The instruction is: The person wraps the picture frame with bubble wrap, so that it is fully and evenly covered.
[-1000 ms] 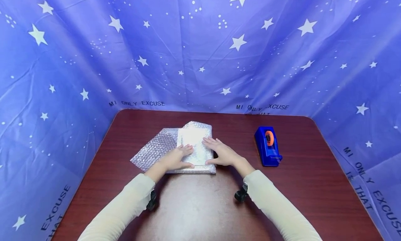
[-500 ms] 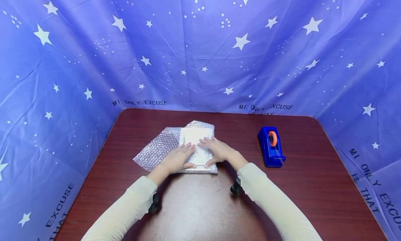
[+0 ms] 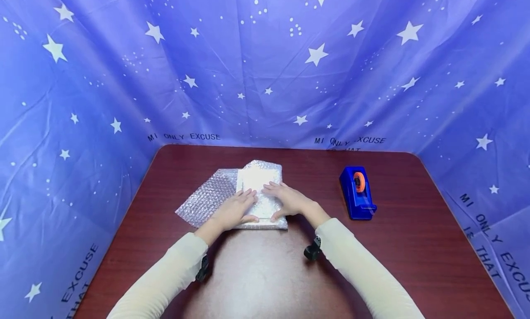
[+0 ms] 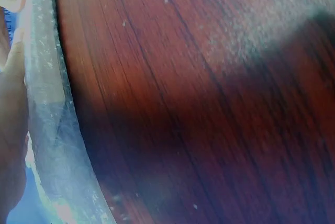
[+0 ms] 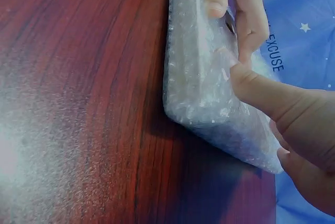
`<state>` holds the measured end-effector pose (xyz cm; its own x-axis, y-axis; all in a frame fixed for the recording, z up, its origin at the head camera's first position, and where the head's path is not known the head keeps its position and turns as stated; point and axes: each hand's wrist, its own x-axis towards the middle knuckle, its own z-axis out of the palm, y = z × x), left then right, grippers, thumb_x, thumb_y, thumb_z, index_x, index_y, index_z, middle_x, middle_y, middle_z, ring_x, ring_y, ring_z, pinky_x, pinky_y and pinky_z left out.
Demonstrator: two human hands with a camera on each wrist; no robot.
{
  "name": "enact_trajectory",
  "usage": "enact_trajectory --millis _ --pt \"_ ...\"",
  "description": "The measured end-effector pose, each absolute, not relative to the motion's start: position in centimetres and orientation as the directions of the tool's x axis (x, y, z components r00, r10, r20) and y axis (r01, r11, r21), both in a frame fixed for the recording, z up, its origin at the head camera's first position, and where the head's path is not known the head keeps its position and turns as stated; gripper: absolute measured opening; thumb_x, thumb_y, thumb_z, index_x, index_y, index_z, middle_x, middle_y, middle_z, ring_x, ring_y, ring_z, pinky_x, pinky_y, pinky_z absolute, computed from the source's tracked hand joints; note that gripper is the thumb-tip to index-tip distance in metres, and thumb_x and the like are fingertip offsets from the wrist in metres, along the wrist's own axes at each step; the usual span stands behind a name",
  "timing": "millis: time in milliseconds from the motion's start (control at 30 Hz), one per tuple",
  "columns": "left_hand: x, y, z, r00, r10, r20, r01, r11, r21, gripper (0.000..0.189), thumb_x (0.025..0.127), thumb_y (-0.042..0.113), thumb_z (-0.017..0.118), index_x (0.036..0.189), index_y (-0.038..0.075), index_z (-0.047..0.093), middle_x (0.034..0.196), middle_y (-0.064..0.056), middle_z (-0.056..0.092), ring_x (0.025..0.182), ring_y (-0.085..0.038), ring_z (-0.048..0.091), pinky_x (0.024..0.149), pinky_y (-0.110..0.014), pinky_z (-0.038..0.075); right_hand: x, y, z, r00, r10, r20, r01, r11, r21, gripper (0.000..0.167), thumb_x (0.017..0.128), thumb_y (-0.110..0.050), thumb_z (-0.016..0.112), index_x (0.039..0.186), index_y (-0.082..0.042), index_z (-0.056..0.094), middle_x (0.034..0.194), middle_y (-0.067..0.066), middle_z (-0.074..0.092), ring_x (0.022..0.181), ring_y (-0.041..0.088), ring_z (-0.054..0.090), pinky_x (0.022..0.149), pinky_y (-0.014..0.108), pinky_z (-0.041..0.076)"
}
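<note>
A flat rectangular item [image 3: 257, 177] with a bright, pale top lies in bubble wrap [image 3: 207, 195] near the middle of the table. A loose flap of the wrap spreads out to the left. My left hand [image 3: 235, 210] rests on the left part of the bundle, fingers spread. On the right part lies my right hand [image 3: 291, 200], with fingers extended and thumb toward the near edge. In the right wrist view the wrapped bundle [image 5: 191, 77] shows as a thick slab with a rounded corner. The left wrist view catches only its near side [image 4: 49, 103].
To the right stands a blue tape dispenser [image 3: 357, 194] with an orange-cored roll. Dark reddish wood makes up the tabletop [image 3: 414, 245]. A blue curtain [image 3: 265, 70] with white stars hangs around the back and sides.
My right hand has slid left over the bundle, closer to my left hand, and then stayed there. The left hand has kept its place on the wrap.
</note>
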<state>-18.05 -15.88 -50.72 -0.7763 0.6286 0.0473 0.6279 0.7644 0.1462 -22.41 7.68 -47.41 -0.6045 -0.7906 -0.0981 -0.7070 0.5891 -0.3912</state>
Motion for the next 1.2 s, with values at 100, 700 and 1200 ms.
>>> enact_trajectory --millis 100,700,1200 --pt "-18.1 -15.9 -50.6 -0.77 0.635 0.065 0.638 0.761 0.119 0.068 0.09 0.055 0.053 0.137 0.006 0.049 0.151 -0.015 0.042 0.142 -0.032 0.037 0.121 -0.046 0.028 -21.9 7.8 -47.1 -0.606 -0.791 -0.089 -0.703 0.584 -0.405 0.082 0.077 -0.033 0.078 0.144 -0.001 0.042 0.154 0.016 0.037 0.147 0.035 0.028 0.121 0.055 0.02" --pt "-18.0 -16.1 -50.6 -0.771 0.633 0.071 0.637 0.767 0.079 0.068 0.091 0.056 0.051 0.134 0.003 0.047 0.151 -0.017 0.041 0.143 -0.032 0.037 0.121 -0.047 0.026 -19.8 7.2 -47.9 -0.592 -0.804 -0.054 -0.732 0.565 -0.381 0.057 0.087 -0.006 0.065 0.141 -0.003 0.048 0.152 0.017 0.04 0.144 0.035 0.034 0.12 0.048 0.028" --pt "-18.4 -15.9 -51.4 -0.784 0.618 0.06 0.62 0.774 0.128 0.073 0.089 0.058 0.053 0.137 0.004 0.046 0.151 -0.015 0.041 0.143 -0.029 0.037 0.123 -0.047 0.022 -18.7 6.8 -47.4 -0.608 -0.787 -0.102 -0.727 0.604 -0.326 0.058 0.088 -0.003 0.061 0.144 -0.002 0.043 0.154 0.014 0.037 0.145 0.031 0.033 0.12 0.052 0.026"
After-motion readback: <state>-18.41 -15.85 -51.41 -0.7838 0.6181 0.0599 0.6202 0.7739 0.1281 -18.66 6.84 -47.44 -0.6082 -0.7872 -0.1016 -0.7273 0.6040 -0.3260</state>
